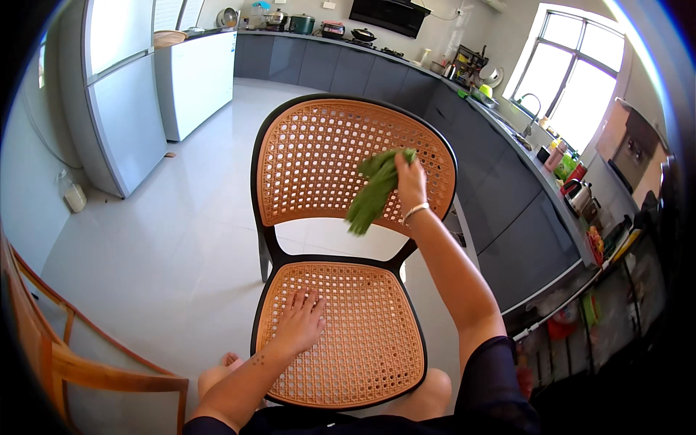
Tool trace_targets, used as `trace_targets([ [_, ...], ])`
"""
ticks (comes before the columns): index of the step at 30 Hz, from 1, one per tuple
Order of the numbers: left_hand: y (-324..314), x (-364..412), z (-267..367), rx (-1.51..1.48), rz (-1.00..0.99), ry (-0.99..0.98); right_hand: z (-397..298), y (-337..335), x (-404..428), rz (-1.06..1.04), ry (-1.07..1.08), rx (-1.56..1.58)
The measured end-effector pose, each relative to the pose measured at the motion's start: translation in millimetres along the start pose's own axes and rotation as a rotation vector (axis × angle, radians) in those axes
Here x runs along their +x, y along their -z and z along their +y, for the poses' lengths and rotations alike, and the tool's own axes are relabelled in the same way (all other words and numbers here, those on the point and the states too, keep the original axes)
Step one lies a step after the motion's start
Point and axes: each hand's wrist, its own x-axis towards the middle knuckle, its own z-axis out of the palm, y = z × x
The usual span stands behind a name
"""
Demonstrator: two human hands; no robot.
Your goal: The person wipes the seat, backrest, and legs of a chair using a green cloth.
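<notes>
A chair with a black frame and an orange-brown woven-pattern backrest stands right in front of me. My right hand grips a green cloth against the right part of the backrest; the cloth hangs down to the left and its lower end is blurred. On the chair's perforated seat, my left hand rests palm down with its fingers spread, holding nothing. My knees show on both sides of the seat.
At the lower left stands a wooden chair. A refrigerator and a white chest freezer are at the back left. Grey kitchen cabinets curve along the back and right, their counter holding pots, bottles and a kettle.
</notes>
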Motion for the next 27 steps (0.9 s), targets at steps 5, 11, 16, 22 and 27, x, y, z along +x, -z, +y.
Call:
trace_targets([
  [5,2,3,2,0.036,0.018,-0.022,-66,-32,29,0.13,0.562,0.178],
  [11,5,11,8,-0.02,-0.046,-0.012,-57,-103,39,0.141,0.824,-0.381],
  [16,8,4,3,0.017,-0.043,0.024,10,-145,-45,-0.154,0.849,-0.33],
  [22,4,9,4,0.0,0.008,0.005,87,-108,-59,-0.689,1.161,-0.455],
  [27,5,7,5,-0.018,-0.013,0.001,27,-122,-19,-0.066,1.142,-0.596],
])
